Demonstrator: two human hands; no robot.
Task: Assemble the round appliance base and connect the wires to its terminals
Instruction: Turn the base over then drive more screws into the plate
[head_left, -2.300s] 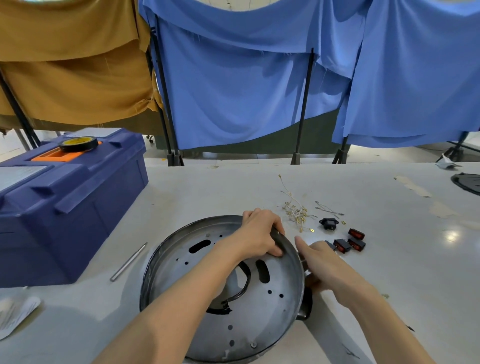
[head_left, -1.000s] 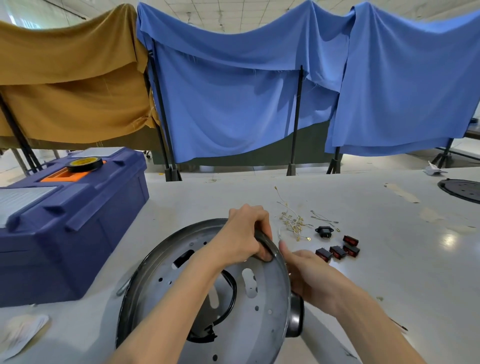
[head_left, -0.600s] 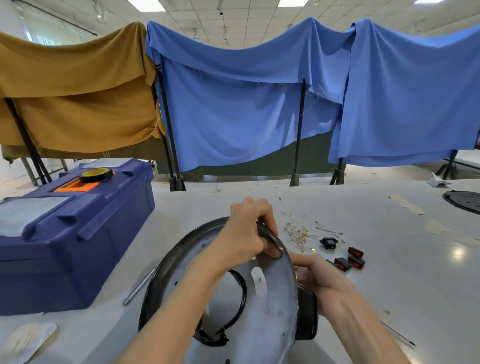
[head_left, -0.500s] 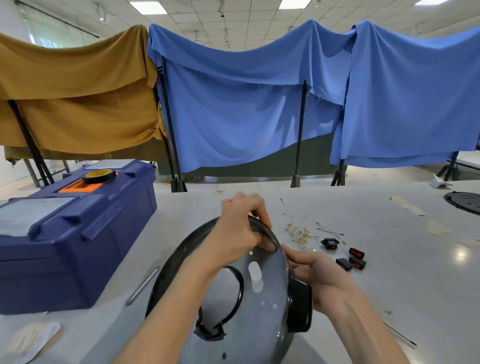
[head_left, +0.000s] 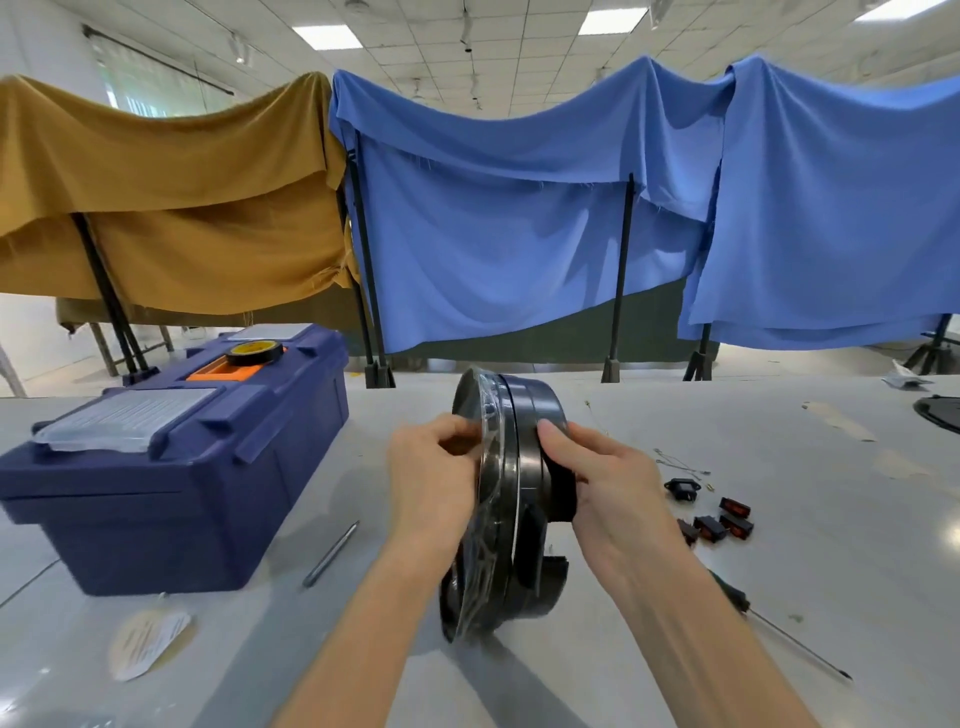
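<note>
Black and edge-on, the round base (head_left: 524, 410) stands upright between my hands, its lower edge down on the white table (head_left: 805, 467). My left hand (head_left: 431, 483) pinches the film-wrapped rim; my right hand (head_left: 613, 483) curls around the dark housing. Red switches (head_left: 727, 519) lie just right, and the blue toolbox (head_left: 182, 467) sits well left.

Single head-worn view, wide-angle, up at eye height: looking forward and a touch down across the grey table (head_left: 831, 545), round appliance base (head_left: 530, 410) close in at centre, blue drapes (head_left: 519, 234) straight ahead, ceiling lights (head_left: 605, 23) on top.
</note>
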